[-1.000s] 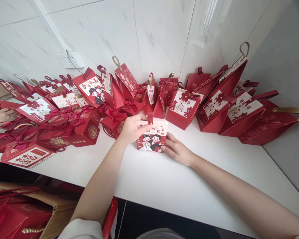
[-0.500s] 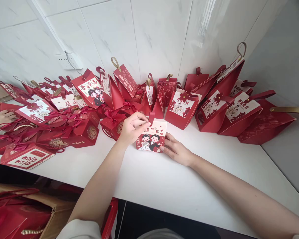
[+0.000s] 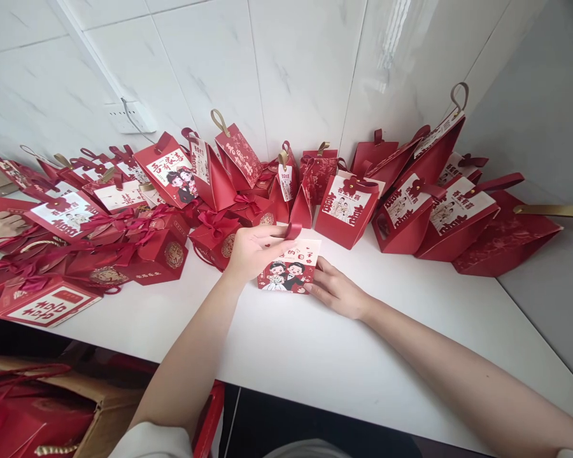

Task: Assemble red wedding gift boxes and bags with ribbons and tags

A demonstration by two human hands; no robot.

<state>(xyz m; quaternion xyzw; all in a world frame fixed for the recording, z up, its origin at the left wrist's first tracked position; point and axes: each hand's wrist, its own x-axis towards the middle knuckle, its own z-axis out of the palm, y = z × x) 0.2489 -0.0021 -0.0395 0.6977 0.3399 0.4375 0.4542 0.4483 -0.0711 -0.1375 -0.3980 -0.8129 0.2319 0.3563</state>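
Observation:
A small red and white gift box (image 3: 289, 275), printed with a cartoon bride and groom, stands on the white table in front of me. My left hand (image 3: 255, 254) is closed at its top left, thumb and fingers pinching near the red ribbon loop (image 3: 294, 231). My right hand (image 3: 341, 291) grips the lower right side, thumb on the front and the other fingers around the edge. The box's back and part of its top lettering are hidden. Just behind it are a red box with a bow (image 3: 214, 234) and a red gift box with a white label (image 3: 347, 210).
Many red gift boxes with ribbon loops line the tiled wall; ribboned boxes (image 3: 157, 254) crowd the left side of the white table (image 3: 363, 362). Another person's hand (image 3: 2, 229) is at the far left. Below the table edge, a cardboard carton (image 3: 112, 407) holds more red boxes.
The ribbon loop on the box has tipped over to the right and lower, and my left hand has shifted slightly with it. My right hand keeps its hold.

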